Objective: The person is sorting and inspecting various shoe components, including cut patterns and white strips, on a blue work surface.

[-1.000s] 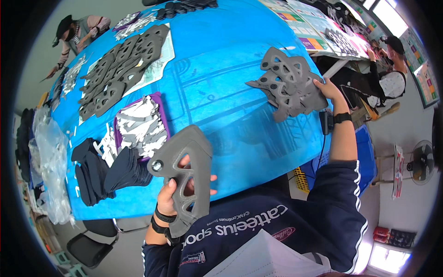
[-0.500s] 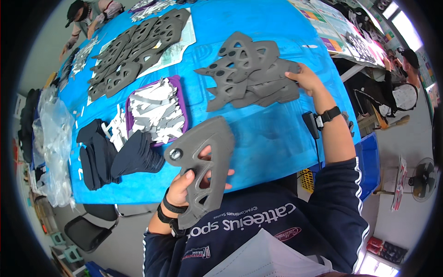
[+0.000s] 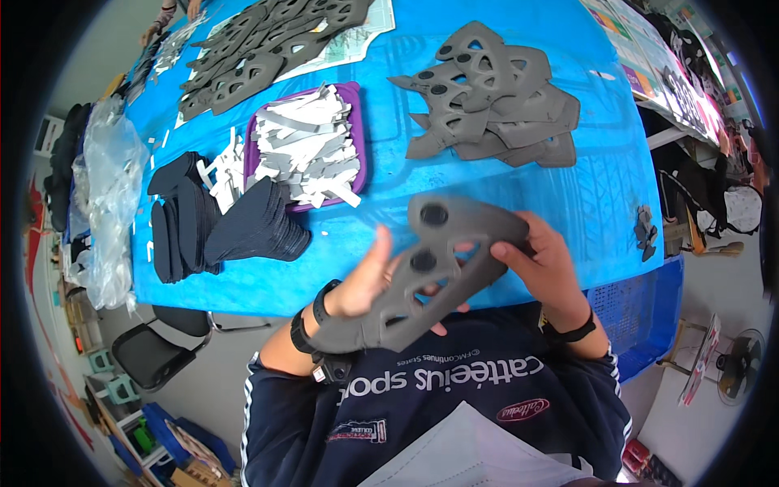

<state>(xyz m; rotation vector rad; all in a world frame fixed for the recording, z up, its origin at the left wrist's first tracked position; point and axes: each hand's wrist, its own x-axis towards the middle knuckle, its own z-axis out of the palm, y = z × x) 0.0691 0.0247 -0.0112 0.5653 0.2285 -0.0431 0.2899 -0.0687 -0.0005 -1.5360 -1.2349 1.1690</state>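
Observation:
Two grey foam panels with triangular cutouts and black round patches seem to overlap in front of my chest; blur hides where they meet. My right hand [image 3: 550,264] is closed on the upper panel [image 3: 479,214] at its right end, thumb on the face. Behind the lower panel [image 3: 361,329] my left hand [image 3: 365,280] supports it, its thumb lifted off and blurred, some fingers showing through the cutouts and past the lower edge. Farther off on the blue-covered table [image 3: 389,178] lies a pile of similar panels [image 3: 527,105].
Left of centre stands a purple tray [image 3: 363,146] full of white and grey strips. Beside it are stacks of dark pads [image 3: 251,227]. More grey panels [image 3: 251,77] lie at the far left. A blue crate [image 3: 641,312] is at the right, a black chair [image 3: 158,349] lower left.
My right hand has come from the pile to my chest with a panel, which now overlaps the one at my left hand. My left thumb has lifted. The view has shifted.

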